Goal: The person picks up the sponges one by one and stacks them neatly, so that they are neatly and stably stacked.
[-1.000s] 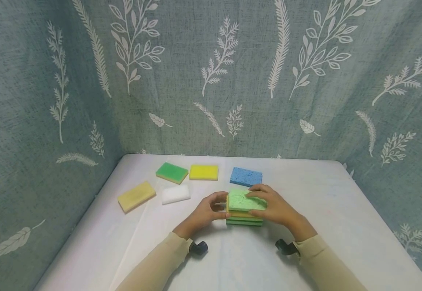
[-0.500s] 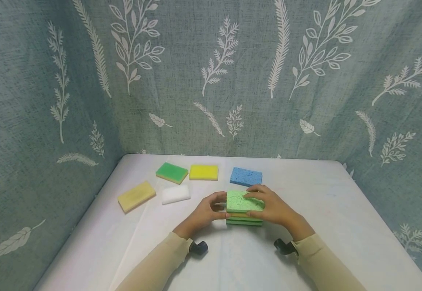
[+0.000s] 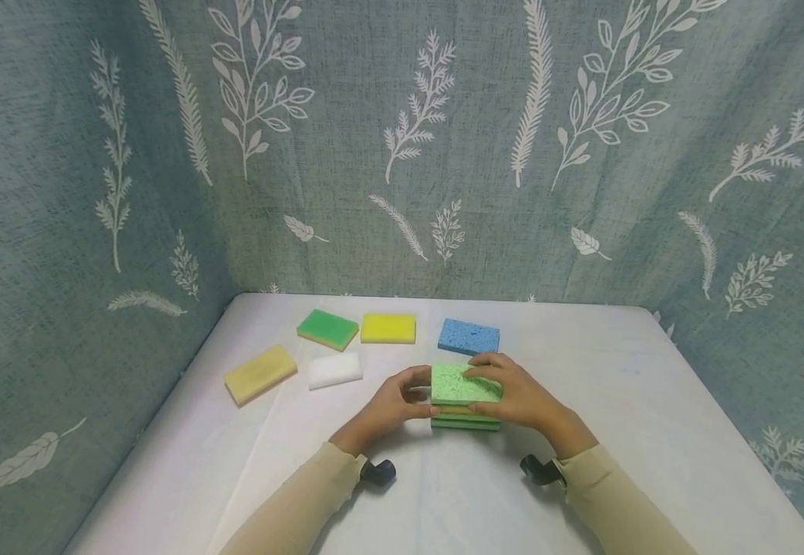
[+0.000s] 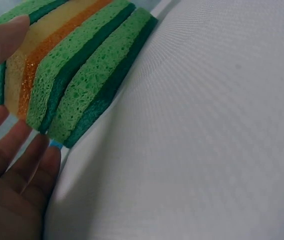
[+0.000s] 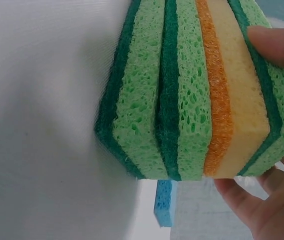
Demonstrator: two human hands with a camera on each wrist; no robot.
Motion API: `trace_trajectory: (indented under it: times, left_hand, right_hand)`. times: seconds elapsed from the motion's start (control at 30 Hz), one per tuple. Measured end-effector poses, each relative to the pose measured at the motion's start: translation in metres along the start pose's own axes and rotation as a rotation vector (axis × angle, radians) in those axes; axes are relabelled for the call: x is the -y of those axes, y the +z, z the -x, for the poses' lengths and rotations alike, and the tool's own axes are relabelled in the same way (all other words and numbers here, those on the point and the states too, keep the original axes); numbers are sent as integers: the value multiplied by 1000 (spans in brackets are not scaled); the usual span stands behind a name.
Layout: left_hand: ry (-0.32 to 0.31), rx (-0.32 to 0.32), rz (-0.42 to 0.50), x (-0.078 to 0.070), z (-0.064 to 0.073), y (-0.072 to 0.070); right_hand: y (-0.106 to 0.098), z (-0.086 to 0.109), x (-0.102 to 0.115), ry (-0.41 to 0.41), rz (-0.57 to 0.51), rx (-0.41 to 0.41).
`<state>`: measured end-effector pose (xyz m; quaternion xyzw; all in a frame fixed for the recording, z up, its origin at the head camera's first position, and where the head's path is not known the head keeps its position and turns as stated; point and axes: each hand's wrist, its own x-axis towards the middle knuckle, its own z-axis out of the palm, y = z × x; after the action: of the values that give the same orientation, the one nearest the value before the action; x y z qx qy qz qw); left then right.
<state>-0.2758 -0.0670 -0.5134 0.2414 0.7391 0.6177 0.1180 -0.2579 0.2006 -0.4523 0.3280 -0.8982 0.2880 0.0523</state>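
Observation:
A stack of several sponges [image 3: 465, 422] stands on the white table. Its top layer is a light green sponge [image 3: 459, 384] with a dark green scouring pad beneath. Under that lies a pale yellow sponge [image 5: 241, 95] with an orange scouring layer, above more green ones. My right hand [image 3: 516, 391] grips the top green sponge at its right end, thumb in front and fingers on top and behind. My left hand [image 3: 395, 401] holds the stack's left end, thumb at the front corner and fingers at the back corner. The stack hides parts of the fingers.
Behind the stack lies a blue sponge [image 3: 469, 337]. Towards the back left are a bright yellow sponge [image 3: 388, 329], a green-topped sponge [image 3: 328, 329], a white sponge [image 3: 335, 371] and a tan sponge [image 3: 260, 375]. A patterned curtain [image 3: 346, 154] surrounds the table.
The top green sponge, held by the right hand, has shifted slightly left into line with the sponges below. The left hand has stayed in place.

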Motion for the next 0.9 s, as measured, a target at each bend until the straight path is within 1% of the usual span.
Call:
trace_trajectory:
  times: [0.4, 0.53, 0.7, 0.9]
  left_hand:
    - [-11, 1, 11, -2, 0, 0]
    - [-20, 1, 24, -3, 0, 1]
    - [-14, 4, 47, -2, 0, 2]
    - [-13, 5, 20, -1, 1, 0]
  right_hand:
    - [2, 1, 0, 17, -45, 21]
    - [2, 0, -1, 16, -29, 22]
    - [0, 0, 1, 8, -5, 17]
    - [-1, -1, 2, 10, 4, 28]
